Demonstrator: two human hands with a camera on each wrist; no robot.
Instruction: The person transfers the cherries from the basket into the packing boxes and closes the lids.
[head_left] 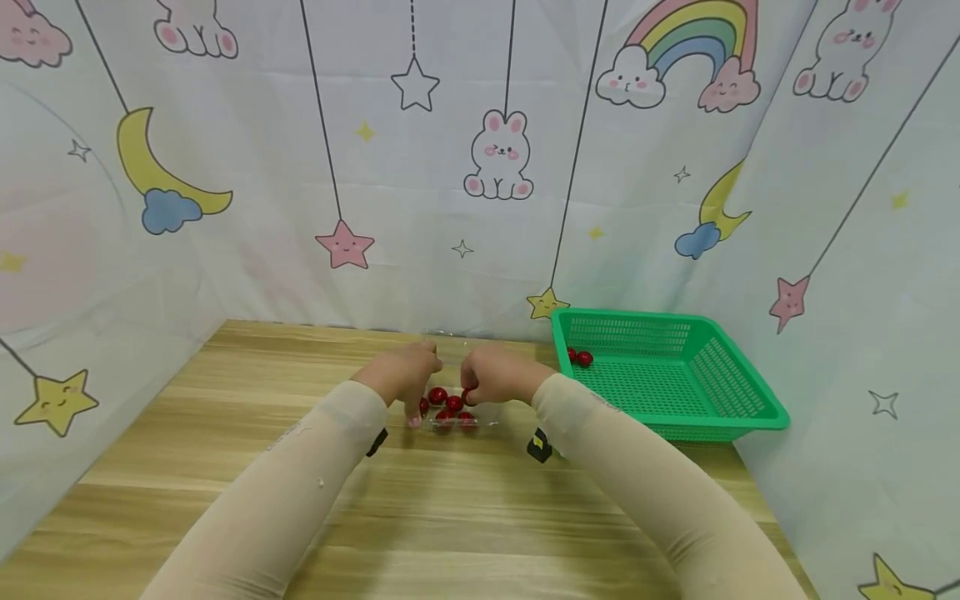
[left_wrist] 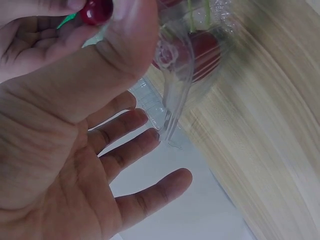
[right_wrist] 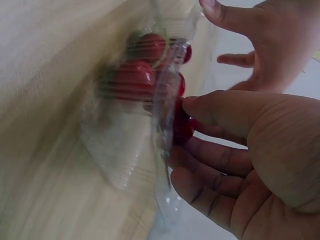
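A clear plastic clamshell box (right_wrist: 120,145) holding several red cherries (head_left: 437,396) sits on the wooden table, some with green stems showing through its wall. My left hand (head_left: 401,375) is at the box's left side, with the thumb right at its edge and the other fingers spread and fairly straight in the left wrist view. Over the right part of the box, my right hand (head_left: 498,375) pinches a cherry (left_wrist: 96,11) between thumb and fingers. Part of the box's back is hidden behind the hands.
To the right stands a green plastic basket (head_left: 750,367) with perforated walls; a couple of cherries (head_left: 584,358) lie in its left corner. A white curtain (head_left: 420,183) printed with rabbits and stars hangs behind the wooden table (head_left: 450,517).
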